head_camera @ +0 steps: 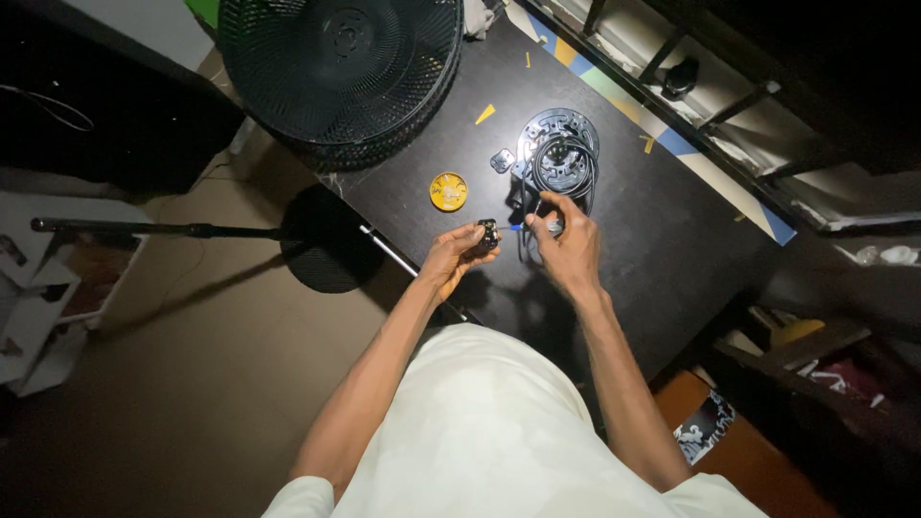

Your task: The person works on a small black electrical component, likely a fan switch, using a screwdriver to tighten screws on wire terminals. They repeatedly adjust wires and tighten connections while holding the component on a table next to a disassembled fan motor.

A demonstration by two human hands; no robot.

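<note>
two hands at a small part over a dark table

both forearms are seen reaching forward from a pale shirt, elbows low in the frame, wrists meeting over the near edge of the black table [662, 221].

left hand [451, 257]: held palm inward, wrist slightly bent. the fingers are curled closed, and a small black component [488, 233] is pinched between thumb and fingertips. the part projects just past the fingertips toward the other hand; its shape is too small and dark to be made out further.

right hand [568, 247]: seen from the back, knuckles up. thumb and forefinger are drawn together above the rest of the hand, apparently on a thin dark wire [533, 223], with a small bluish end showing just beside them. whether the wire is truly gripped or only touched cannot be told, since the pinch is partly hidden by the hand itself.

the two hands are set near each other, apart by a narrow gap, with the component lying between them.

just beyond the right fingertips a coil of black cable [564, 163] is laid on a round grey plate [557, 128]. a small round yellow tin [448, 191] is noted to the left of it, well apart from the hands. a black fan grille [341, 67] is cut off by the top edge. a black stand base [323, 238] with a pole is seen on the floor to the left. the right side of the frame is lost in shadow.
</note>
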